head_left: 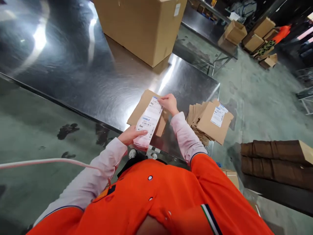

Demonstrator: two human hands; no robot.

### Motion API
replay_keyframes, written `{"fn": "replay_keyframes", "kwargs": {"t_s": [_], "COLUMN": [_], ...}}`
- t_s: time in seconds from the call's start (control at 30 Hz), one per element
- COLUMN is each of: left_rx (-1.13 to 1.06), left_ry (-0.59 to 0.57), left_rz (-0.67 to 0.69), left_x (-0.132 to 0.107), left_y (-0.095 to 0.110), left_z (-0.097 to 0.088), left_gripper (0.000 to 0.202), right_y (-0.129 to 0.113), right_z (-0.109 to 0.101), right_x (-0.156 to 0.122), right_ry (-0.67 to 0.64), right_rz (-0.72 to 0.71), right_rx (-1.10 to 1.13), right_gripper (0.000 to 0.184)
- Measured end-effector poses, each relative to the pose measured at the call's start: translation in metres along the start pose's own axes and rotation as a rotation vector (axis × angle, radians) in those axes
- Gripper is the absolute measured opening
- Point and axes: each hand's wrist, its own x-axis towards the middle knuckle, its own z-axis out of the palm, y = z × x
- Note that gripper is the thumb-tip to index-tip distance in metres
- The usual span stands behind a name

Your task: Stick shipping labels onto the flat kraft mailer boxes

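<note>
My left hand (133, 134) grips a strip of printed shipping labels (146, 125) near its lower end, thumb lying on top. The strip runs up and to the right over a flat piece of brown cardboard (139, 109) on the metal table. At the strip's upper end, my right hand (169, 102) pinches the edge of the top label with fingers together. Just right of my right forearm lies a stack of flattened cardboard (195, 119), and its top piece (207, 125) carries a white label (218, 116).
A large cardboard box (137, 29) stands on the shiny steel table (73, 75) ahead. Bundled cardboard (276, 160) rests at the right. Farther back, several boxes (256, 39) sit near a person in orange (281, 34). A white cable (49, 161) crosses at left.
</note>
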Motion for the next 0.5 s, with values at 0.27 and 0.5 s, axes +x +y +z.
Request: {"fn": "replay_keyframes", "kwargs": {"t_s": [0.27, 0.5], "left_rx": [-0.064, 0.204], "left_ry": [-0.028, -0.077], "left_rz": [-0.078, -0.121], "left_x": [0.014, -0.030], "left_y": [-0.001, -0.052], "left_z": [-0.011, -0.045], "left_gripper": [0.060, 0.060], "right_y": [0.009, 0.009], "right_z": [0.016, 0.023], "right_x": [0.028, 0.017], "right_ry": [0.047, 0.047], "right_rz": [0.090, -0.148], "right_rx": [-0.167, -0.423], "right_gripper": [0.021, 0.072]}}
